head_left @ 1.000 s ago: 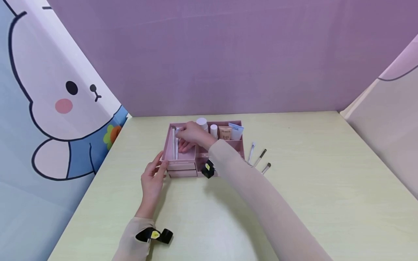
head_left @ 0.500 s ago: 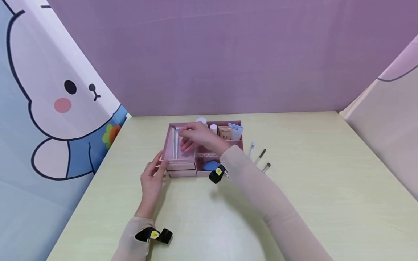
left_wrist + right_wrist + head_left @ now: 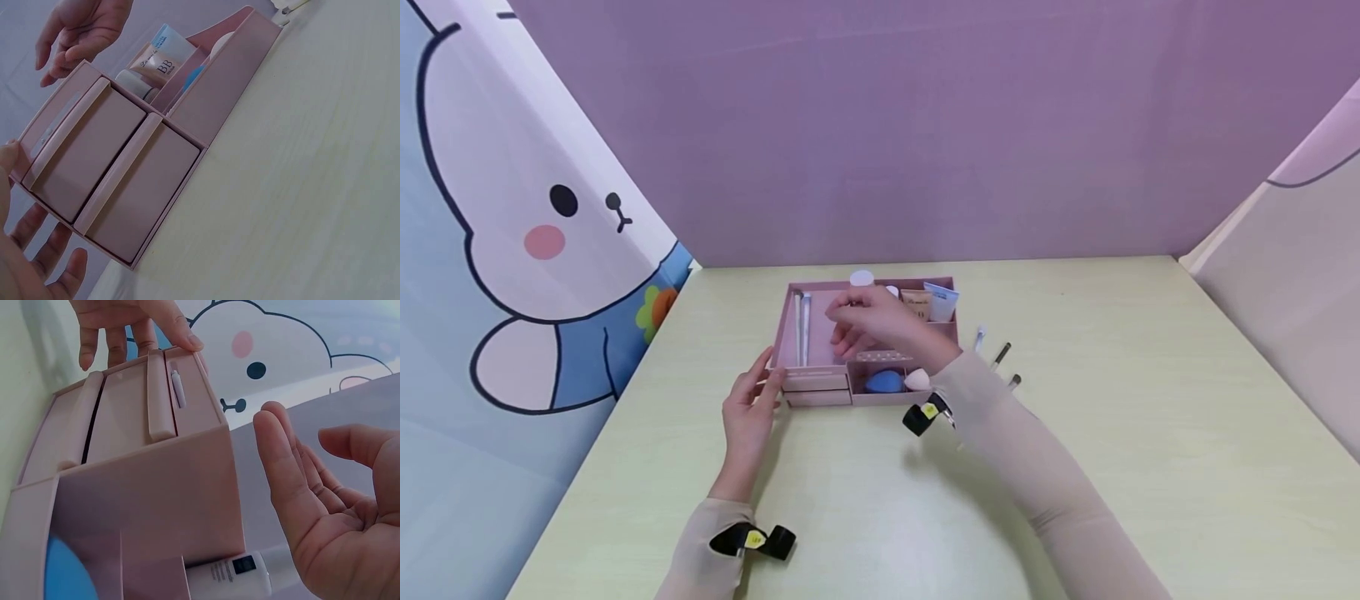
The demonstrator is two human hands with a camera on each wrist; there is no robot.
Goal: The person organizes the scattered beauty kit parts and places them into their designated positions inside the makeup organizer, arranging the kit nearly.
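A pink cosmetics organizer (image 3: 816, 382) with two front drawers stands on the table. Two slim makeup brushes (image 3: 806, 329) lie side by side in its left top tray. My left hand (image 3: 751, 421) rests against the organizer's left front corner, its thumb on the top edge and the other fingers extended beside the box. Above the organizer's middle hovers my right hand (image 3: 880, 321), fingers loosely bent with nothing between them. A BB cream tube (image 3: 161, 65), a pale blue tube (image 3: 942, 302) and white-capped containers (image 3: 862, 278) fill the rear compartment. Blue (image 3: 885, 382) and pale (image 3: 917, 380) makeup sponges sit in front.
To the organizer's right, more makeup brushes (image 3: 1002, 354) lie on the table (image 3: 1150, 400), partly hidden by my right sleeve. A purple backdrop (image 3: 925, 133) rises behind the table, and a cartoon-printed cloth (image 3: 520, 283) hangs at the left.
My right hand has drawn back rightward from the brushes in the left tray, which stay in place. Both sponges have come into sight. My left hand stays put.
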